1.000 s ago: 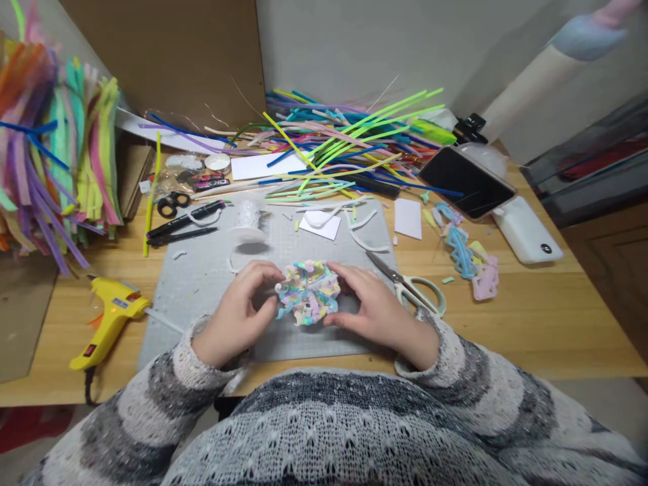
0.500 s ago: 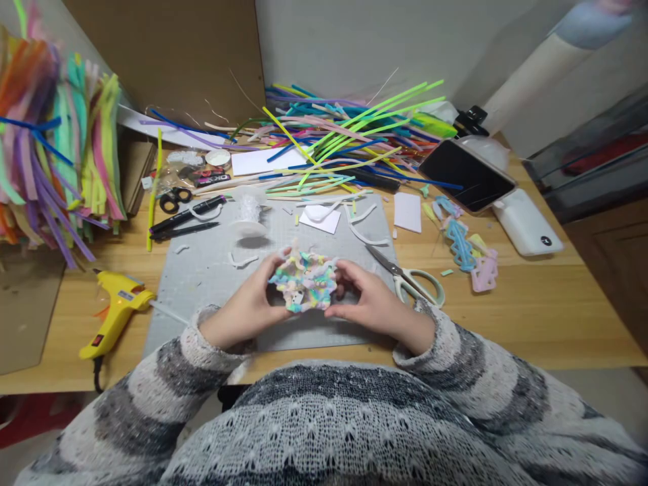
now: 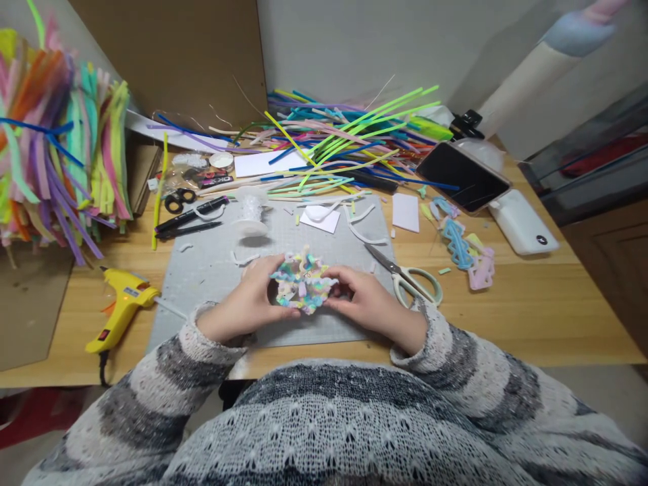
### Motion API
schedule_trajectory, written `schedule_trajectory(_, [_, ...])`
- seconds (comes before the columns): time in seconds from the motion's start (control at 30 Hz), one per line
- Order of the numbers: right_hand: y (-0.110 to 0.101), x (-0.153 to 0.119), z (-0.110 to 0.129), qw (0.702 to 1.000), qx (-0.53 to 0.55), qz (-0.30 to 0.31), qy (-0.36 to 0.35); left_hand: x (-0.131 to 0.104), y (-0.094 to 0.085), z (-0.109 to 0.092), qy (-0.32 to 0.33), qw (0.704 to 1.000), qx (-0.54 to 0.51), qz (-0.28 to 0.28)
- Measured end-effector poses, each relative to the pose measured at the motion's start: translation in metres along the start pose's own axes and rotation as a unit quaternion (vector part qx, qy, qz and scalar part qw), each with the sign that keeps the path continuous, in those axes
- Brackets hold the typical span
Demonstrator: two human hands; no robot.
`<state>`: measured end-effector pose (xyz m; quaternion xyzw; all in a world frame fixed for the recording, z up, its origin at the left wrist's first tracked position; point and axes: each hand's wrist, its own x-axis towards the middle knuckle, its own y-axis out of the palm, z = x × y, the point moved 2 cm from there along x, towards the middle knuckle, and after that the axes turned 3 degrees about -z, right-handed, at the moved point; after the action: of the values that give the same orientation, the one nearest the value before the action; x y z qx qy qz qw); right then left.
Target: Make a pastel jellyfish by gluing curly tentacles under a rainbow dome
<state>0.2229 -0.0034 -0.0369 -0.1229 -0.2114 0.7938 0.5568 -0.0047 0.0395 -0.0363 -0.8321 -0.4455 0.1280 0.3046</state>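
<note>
A fuzzy pastel craft piece (image 3: 304,282), mixed pink, yellow, teal and white, is held over the grey cutting mat (image 3: 324,335). My left hand (image 3: 252,295) grips its left side between thumb and fingers. On the right side, my right hand (image 3: 365,299) pinches its edge. The fingertips behind the piece are partly hidden. Scissors with pale green handles (image 3: 411,280) lie just right of my right hand. A spool of clear thread (image 3: 252,217) stands beyond my left hand, and white pipe cleaner pieces (image 3: 365,226) rest on the mat.
A yellow glue gun (image 3: 119,304) lies at the left, below bundled pipe cleaners (image 3: 55,148). Loose pipe cleaners (image 3: 344,138) pile up at the back. Markers (image 3: 190,219) and black-handled scissors (image 3: 179,200) lie back left. At the right are a phone (image 3: 463,177), a white power bank (image 3: 524,221) and pastel pieces (image 3: 458,244).
The craft piece has turned slightly in my hands, and its front face looks different. Both hands still hold it. The whole view has shifted a little.
</note>
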Motion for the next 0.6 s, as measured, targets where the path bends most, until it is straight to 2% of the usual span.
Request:
schedule_trajectory(0.07, [-0.001,0.000,0.003,0.996,-0.072,0.018,-0.044,-0.001,-0.005,0.004,0.016,0.998,0.067,0.015])
schedule_trajectory(0.2, [-0.007,-0.002,0.010,0.977,-0.179,-0.007,-0.111,-0.003,-0.012,0.004,0.014,0.998,0.055,0.040])
schedule_trajectory(0.33, [-0.006,-0.002,0.010,0.967,-0.224,-0.034,-0.121,-0.005,-0.012,0.003,0.007,0.999,0.029,0.027])
schedule_trajectory(0.6, [0.007,0.002,0.006,0.970,-0.223,0.012,-0.095,-0.001,-0.008,-0.002,0.062,0.990,0.112,0.055])
